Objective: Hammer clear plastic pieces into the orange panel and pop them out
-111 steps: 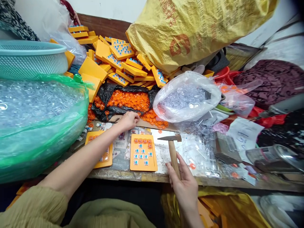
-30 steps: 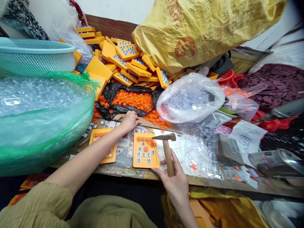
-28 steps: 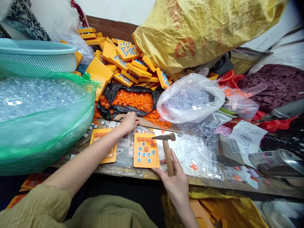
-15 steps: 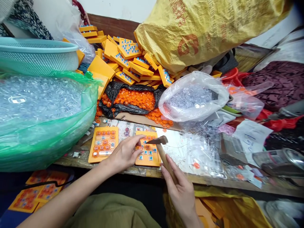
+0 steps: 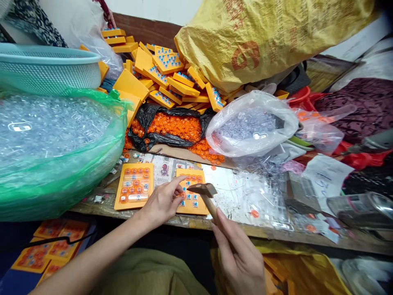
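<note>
As the hammer (image 5: 206,191) slants up-left, its tapered tip (image 5: 192,188) points left.

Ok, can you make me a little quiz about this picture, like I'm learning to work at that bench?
1. Fill the gap: the person's right grip holds a ____.

2. True or false: the black bag has orange pieces in it.

3. Pick one: at which board on the bench are the fingertips of the left grip?
A) the left-hand one
B) the right-hand one
C) neither

Key:
1. hammer
2. true
3. B, the right-hand yellow board
</note>
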`<action>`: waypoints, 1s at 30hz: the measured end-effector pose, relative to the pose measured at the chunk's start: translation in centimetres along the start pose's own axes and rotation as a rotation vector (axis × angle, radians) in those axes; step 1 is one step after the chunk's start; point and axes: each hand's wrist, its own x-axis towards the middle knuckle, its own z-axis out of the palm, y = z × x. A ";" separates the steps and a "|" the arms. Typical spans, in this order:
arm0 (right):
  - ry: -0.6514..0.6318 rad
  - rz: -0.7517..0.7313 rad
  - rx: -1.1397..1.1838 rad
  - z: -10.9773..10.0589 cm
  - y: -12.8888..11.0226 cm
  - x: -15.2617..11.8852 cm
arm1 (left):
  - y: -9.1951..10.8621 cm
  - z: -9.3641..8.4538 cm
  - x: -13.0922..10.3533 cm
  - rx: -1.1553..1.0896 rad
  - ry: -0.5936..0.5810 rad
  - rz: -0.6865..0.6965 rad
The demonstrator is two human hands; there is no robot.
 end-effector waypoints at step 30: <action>0.294 0.894 0.587 1.5 4.0 1.4 | -0.4 0.1 13.5 0.367 -0.125 -0.012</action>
